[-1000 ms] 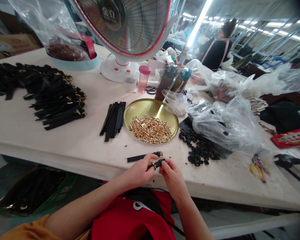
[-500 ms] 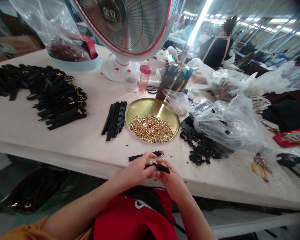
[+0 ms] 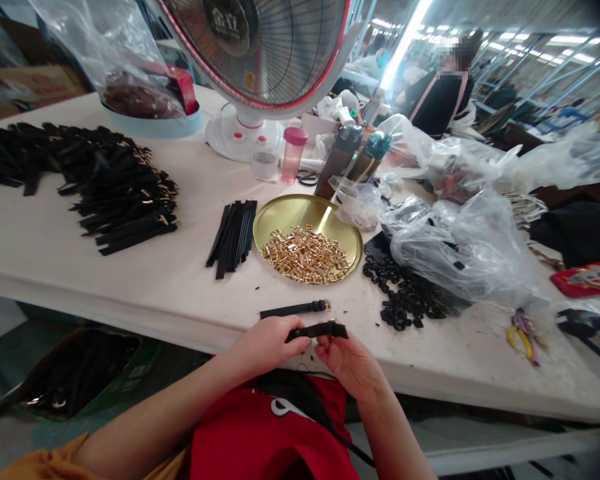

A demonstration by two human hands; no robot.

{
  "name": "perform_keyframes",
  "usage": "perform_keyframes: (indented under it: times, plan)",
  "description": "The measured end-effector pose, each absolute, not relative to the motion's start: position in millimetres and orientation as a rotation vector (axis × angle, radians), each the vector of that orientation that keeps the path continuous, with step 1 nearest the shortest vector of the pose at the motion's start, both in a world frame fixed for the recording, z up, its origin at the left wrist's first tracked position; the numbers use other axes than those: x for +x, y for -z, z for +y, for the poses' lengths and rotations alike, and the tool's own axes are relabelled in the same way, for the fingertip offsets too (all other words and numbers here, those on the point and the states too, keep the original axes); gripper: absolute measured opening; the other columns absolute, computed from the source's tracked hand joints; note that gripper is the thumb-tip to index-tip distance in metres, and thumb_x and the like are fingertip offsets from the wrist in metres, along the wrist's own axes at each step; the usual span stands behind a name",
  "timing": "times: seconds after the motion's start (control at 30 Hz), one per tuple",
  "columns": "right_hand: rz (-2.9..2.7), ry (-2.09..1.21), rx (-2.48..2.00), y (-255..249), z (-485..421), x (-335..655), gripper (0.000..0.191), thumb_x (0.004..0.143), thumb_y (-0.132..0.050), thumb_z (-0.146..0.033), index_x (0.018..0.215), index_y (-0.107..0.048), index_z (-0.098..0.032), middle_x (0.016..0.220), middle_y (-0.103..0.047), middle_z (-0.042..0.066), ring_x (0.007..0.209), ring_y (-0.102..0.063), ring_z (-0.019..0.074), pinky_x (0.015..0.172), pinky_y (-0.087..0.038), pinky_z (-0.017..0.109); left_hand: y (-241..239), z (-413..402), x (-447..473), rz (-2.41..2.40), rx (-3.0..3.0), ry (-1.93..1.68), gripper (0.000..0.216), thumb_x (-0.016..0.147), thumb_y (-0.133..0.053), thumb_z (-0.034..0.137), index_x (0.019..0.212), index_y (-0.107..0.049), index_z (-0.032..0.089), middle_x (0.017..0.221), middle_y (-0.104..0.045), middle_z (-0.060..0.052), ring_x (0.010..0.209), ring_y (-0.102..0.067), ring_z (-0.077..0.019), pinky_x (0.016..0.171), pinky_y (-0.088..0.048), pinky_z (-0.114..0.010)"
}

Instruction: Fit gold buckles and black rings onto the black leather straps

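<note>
Between my two hands, at the table's front edge, is a short black strap (image 3: pixel 314 331) with a bit of metal near its right part. My left hand (image 3: pixel 270 343) pinches its left end between thumb and fingers. My right hand (image 3: pixel 349 363) has its curled fingertips under and against the right end. Just beyond them another black strap (image 3: pixel 293 310) lies flat, a gold buckle (image 3: pixel 327 305) at its right tip. Farther back, a round gold tray (image 3: pixel 280 208) carries a heap of small gold buckles (image 3: pixel 307 255).
Left of the tray lies a bundle of black strips (image 3: pixel 231 239); a large pile of buckled straps (image 3: pixel 125 193) covers the far left. To the right are small black loops (image 3: pixel 400 300), plastic bags (image 3: pixel 460 247) and yellow-handled pliers (image 3: pixel 520 340). A fan heater (image 3: pixel 255 53) stands behind, near bottles (image 3: pixel 337 160).
The held strap is now stretched out straighter between my hands, its right end moved slightly right. My left hand has shifted slightly left, uncovering more of the strap on the table.
</note>
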State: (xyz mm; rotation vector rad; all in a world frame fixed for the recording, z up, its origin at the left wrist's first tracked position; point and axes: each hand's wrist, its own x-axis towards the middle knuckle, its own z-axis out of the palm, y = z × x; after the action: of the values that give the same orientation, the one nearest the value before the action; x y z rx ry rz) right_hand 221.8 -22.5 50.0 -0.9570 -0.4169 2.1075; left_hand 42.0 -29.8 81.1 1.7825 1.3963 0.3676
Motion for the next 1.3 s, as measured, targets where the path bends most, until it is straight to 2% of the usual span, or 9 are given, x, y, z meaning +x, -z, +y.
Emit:
perform_keyframes:
  times: [0.17,0.27,0.37,0.67,0.87,1.0,1.13,1.23,1.3]
  plan:
    - [-0.950,-1.622,-1.294,-50,-17,214,0.022,0.069,-0.064,-0.036,0.068,-0.051,-0.019,0.064,-0.053,-0.004,0.059,-0.048,0.0096,0.061,-0.041,0.024,-84,-29,42,1.219,1.686,-0.514,0.022,0.078,-0.048,0.032,0.093,-0.058,0.020,0.089,-0.063,0.000,0.079,-0.055,-0.0154,0.067,-0.038,-0.022]
    - [-1.072,-1.422,-1.423,-47,-16,208,0.025,0.067,-0.064,-0.036,0.079,-0.049,-0.021,0.064,-0.050,-0.005,0.059,-0.048,0.0111,0.059,-0.041,0.025,-81,-26,47,1.190,1.609,-0.562,0.024,0.077,-0.051,0.032,0.095,-0.059,0.020,0.090,-0.062,0.001,0.079,-0.055,-0.0155,0.068,-0.038,-0.022]
    - [-1.107,-1.511,-1.444,-45,-16,208,0.032,0.067,-0.062,-0.037,0.092,-0.050,-0.020,0.068,-0.052,-0.004,0.060,-0.049,0.0118,0.060,-0.041,0.026,-75,-24,47,1.196,1.565,-0.564,0.025,0.077,-0.050,0.036,0.093,-0.060,0.020,0.087,-0.062,0.000,0.078,-0.055,-0.0160,0.068,-0.039,-0.023]
    - [-1.346,-1.274,-1.471,-37,-25,209,0.022,0.072,-0.058,-0.034,0.089,-0.052,-0.020,0.070,-0.053,-0.001,0.065,-0.050,0.0149,0.062,-0.041,0.028,-58,-23,44,1.162,1.359,-0.531,0.024,0.076,-0.046,0.028,0.092,-0.057,0.014,0.076,-0.064,-0.001,0.064,-0.058,-0.0127,0.062,-0.042,-0.022]
    - [-1.224,-1.515,-1.429,-45,-30,208,0.026,0.072,-0.057,-0.042,0.087,-0.055,-0.020,0.065,-0.056,-0.002,0.060,-0.052,0.0147,0.060,-0.042,0.029,-54,-21,48,1.129,1.338,-0.501,0.025,0.073,-0.049,0.032,0.089,-0.058,0.015,0.075,-0.065,-0.001,0.064,-0.059,-0.0137,0.058,-0.042,-0.021]
    - [-1.287,-1.444,-1.505,-43,-28,213,0.029,0.074,-0.054,-0.044,0.085,-0.062,-0.018,0.072,-0.059,0.001,0.068,-0.050,0.0160,0.065,-0.040,0.029,-59,-21,44,1.174,1.405,-0.398,0.025,0.073,-0.049,0.036,0.080,-0.058,0.015,0.067,-0.063,-0.001,0.057,-0.058,-0.0137,0.052,-0.041,-0.021]
    - [-1.280,-1.437,-1.446,-42,-13,208,0.028,0.075,-0.053,-0.043,0.086,-0.062,-0.019,0.078,-0.061,0.002,0.070,-0.051,0.0164,0.065,-0.039,0.029,-67,-10,47,1.277,1.678,-0.483,0.023,0.077,-0.046,0.033,0.085,-0.060,0.017,0.075,-0.064,-0.001,0.067,-0.057,-0.0152,0.060,-0.040,-0.023]
    - [-1.371,-1.259,-1.437,-41,11,205,0.032,0.076,-0.051,-0.042,0.097,-0.057,-0.019,0.080,-0.061,0.003,0.070,-0.052,0.0176,0.064,-0.040,0.031,-64,7,53,1.379,1.827,-0.598,0.026,0.079,-0.047,0.036,0.095,-0.057,0.018,0.089,-0.063,-0.003,0.079,-0.057,-0.0170,0.066,-0.040,-0.024]
    - [-1.555,-0.998,-1.491,-35,27,206,0.033,0.078,-0.047,-0.042,0.099,-0.056,-0.018,0.080,-0.061,0.005,0.071,-0.053,0.0201,0.067,-0.040,0.035,-57,20,55,1.521,1.891,-0.587,0.029,0.078,-0.049,0.039,0.095,-0.056,0.018,0.087,-0.063,-0.005,0.078,-0.056,-0.0183,0.066,-0.040,-0.026]
